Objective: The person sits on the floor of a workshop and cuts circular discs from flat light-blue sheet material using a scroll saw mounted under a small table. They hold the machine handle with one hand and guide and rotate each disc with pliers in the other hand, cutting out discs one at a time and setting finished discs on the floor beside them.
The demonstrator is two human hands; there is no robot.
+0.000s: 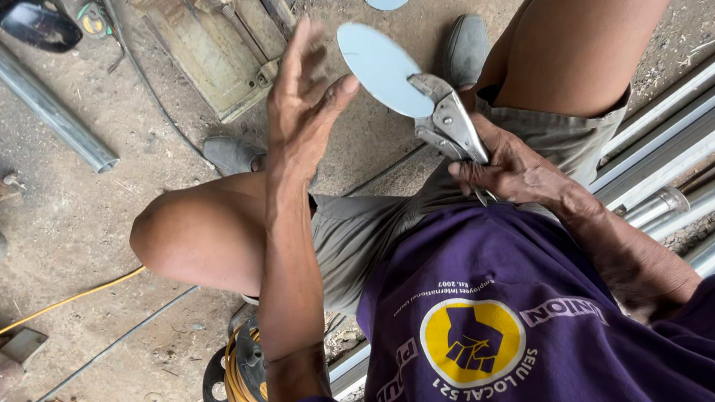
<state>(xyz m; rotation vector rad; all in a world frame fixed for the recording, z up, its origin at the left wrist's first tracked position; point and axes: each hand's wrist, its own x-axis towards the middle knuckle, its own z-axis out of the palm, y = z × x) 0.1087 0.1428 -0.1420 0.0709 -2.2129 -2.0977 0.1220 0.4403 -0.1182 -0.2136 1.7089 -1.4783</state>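
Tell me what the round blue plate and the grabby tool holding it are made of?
The round disc looks like thin sheet metal with a flat pale-blue coat; its edge is very thin and it has a slit cut in. The locking pliers in the right hand look like bare steel, grey and shiny. The left hand is open beside the disc.

Head camera: single view, steep downward look, close range.

Worn on the person's head, it faces down over the chest and lap to the dirt floor (75, 226). The purple shirt (506, 317) fills the lower right of the frame, nearest the lens. Bent knees span the middle. The left hand (301, 102) and right hand (514, 166) sit in the upper centre, close and sharp. Pipes (689, 146) run along the right edge; one pipe (29, 87) crosses the upper left. The far floor lies at the top edge. No second view shares the scene.
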